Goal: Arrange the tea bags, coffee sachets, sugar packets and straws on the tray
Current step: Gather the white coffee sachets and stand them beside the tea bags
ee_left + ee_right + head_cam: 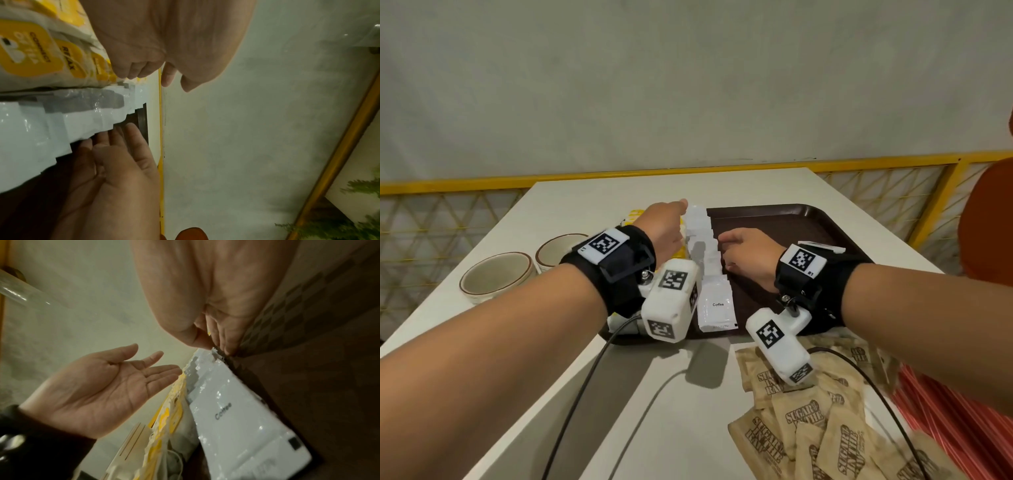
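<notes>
Two cream bowls (496,275) with brown rims sit side by side at 9 o'clock on the white table (571,346), clear of the tray

Left hand (666,228) reaches over the left part of the dark brown tray (801,222), toward 12 o'clock. Right wrist view shows it palm up, fingers (164,369) straight and spread, gripping nothing. Fingertips near the far end of the rows; contact cannot be told

Tea bags (635,217), white with yellow labels, run in an overlapping row along the tray's left side, mostly hidden under the left hand and wrist in the head view. Left wrist view shows them packed just beside the coffee row, touching it

Coffee sachets (715,303), white and glossy, lie in an overlapping row from 6 to 12 o'clock on the tray, right of the tea bags. The nearest one reads "Coffee"

Right hand (748,255) rests on the tray at the right edge of the coffee row, about midway along. Fingers (115,142) straight and together, tips against the sachets' side edge. Relaxed flat hand, nothing held

One white sachet (822,246) lies apart on the tray, just past the right wrist strap

Brown sugar packets (808,421) lie in a loose heap on the table at 5 o'clock, off the tray

Red-and-white striped straws (959,418) lie bundled at the far right edge, 4 o'clock, off the tray, beside the sugar
</notes>
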`<state>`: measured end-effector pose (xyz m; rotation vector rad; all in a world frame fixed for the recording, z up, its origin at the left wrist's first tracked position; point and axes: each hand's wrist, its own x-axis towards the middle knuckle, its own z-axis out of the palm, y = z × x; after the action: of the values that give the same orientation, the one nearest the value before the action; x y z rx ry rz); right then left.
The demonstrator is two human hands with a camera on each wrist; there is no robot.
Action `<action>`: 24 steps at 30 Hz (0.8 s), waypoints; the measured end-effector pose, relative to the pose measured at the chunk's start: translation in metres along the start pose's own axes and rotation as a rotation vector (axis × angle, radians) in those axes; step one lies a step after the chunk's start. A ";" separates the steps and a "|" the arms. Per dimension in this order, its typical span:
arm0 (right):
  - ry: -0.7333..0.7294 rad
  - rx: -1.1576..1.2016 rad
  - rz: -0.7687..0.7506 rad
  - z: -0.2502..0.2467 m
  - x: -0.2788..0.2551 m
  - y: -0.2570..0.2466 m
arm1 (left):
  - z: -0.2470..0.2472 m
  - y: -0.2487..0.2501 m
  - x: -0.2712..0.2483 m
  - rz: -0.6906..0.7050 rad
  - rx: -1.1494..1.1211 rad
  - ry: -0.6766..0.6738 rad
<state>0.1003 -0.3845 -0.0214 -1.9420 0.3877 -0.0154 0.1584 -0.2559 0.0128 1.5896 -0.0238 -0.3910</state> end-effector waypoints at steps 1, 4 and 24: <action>-0.005 0.004 -0.002 0.001 0.001 0.000 | 0.002 -0.001 0.002 0.000 0.013 -0.007; -0.015 0.013 -0.016 0.004 0.010 0.003 | 0.007 -0.002 0.005 0.007 0.065 -0.029; 0.004 -0.050 -0.038 0.000 0.021 0.003 | 0.006 0.003 0.018 -0.018 0.126 -0.018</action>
<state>0.1191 -0.3913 -0.0271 -1.9984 0.3568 -0.0343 0.1741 -0.2663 0.0119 1.7119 -0.0486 -0.4254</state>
